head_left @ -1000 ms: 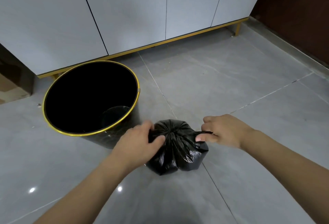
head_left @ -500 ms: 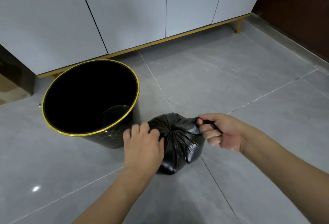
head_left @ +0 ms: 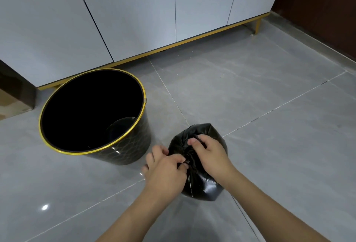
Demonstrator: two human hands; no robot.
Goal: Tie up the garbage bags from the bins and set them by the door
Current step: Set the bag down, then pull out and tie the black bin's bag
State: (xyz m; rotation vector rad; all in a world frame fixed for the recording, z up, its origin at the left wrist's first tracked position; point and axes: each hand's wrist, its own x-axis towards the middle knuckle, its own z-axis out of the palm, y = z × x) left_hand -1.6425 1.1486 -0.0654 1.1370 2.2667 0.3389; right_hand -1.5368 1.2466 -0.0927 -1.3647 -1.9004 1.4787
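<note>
Head view: we see a black garbage bag (head_left: 202, 186) sitting on the grey tiled floor (head_left: 269, 126), just right of a black bin (head_left: 123, 151) with a gold rim. The left hand (head_left: 165, 172) has its fingers (head_left: 179, 160) curled, pinching plastic at the bag's gathered neck. The right hand (head_left: 210, 155) lies over the bag's top, fingers curled round the gathered plastic, thumb pressed on it. The bin stands open-mouthed in front of white cabinet doors (head_left: 134, 10), far side. A brown wall (head_left: 323, 1) runs far right.
</note>
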